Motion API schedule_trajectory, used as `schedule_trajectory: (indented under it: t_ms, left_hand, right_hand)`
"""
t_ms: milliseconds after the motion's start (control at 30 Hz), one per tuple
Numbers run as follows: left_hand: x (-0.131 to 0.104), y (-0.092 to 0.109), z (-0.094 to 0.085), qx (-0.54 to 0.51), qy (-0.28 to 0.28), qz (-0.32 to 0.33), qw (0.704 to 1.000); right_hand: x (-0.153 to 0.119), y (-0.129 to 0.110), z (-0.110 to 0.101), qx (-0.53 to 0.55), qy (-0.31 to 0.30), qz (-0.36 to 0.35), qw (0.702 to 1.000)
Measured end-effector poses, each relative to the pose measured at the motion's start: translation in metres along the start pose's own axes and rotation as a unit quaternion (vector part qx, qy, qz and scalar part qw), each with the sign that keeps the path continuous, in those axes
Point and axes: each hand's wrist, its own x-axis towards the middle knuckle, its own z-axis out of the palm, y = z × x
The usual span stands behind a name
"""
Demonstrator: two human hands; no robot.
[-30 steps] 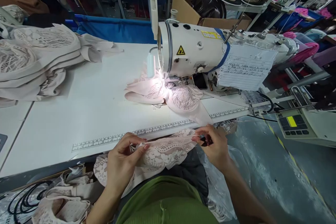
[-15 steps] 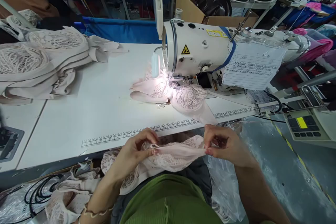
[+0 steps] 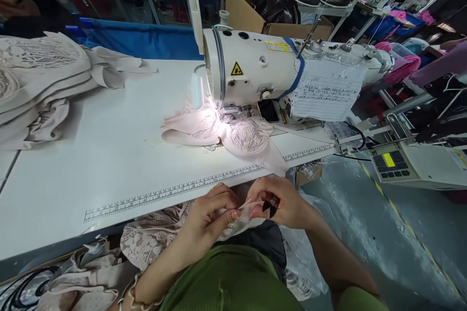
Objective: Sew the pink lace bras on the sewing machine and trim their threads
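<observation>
Close to my lap, a pale pink lace bra point(image 3: 242, 226) hangs in front of the table edge. My left hand point(image 3: 207, 214) is closed, pinching a fold of its fabric. My right hand point(image 3: 282, 201) is closed on the same bra a short way to the right, the fingertips of both hands nearly together. A small black pointed thing point(image 3: 269, 208) sticks out of my right fingers; its kind is unclear. Beyond my hands, another pale pink bra point(image 3: 250, 138) lies under the lit needle area of the white sewing machine point(image 3: 251, 65).
A stack of pale bras point(image 3: 47, 82) lies at the table's left. A printed ruler point(image 3: 175, 188) runs along the front edge of the white table point(image 3: 120, 155). Handwritten paper point(image 3: 326, 87) hangs on the machine. A control box point(image 3: 396, 165) stands right; more lace pieces point(image 3: 149, 240) hang below the table.
My hands have come together, my right moving left along the bra edge, and the stretched fabric is now bunched. A black pointed thing now shows at my right fingers. The view has shifted right.
</observation>
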Motion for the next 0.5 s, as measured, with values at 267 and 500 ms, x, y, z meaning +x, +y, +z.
schedule_trajectory:
  t_ms: [267,500]
  left_hand:
    - [-0.001,0.0033,0.0006,-0.019,0.014,-0.029,0.999]
    - [-0.0018,0.0079,0.0032,-0.002,0.001,-0.048,0.999]
  right_hand:
    - [0.0023,0.0052,-0.0029,0.117,0.022,0.019,0.993]
    - [0.0025,0.0029,0.0038,0.185,0.078,0.056,0.978]
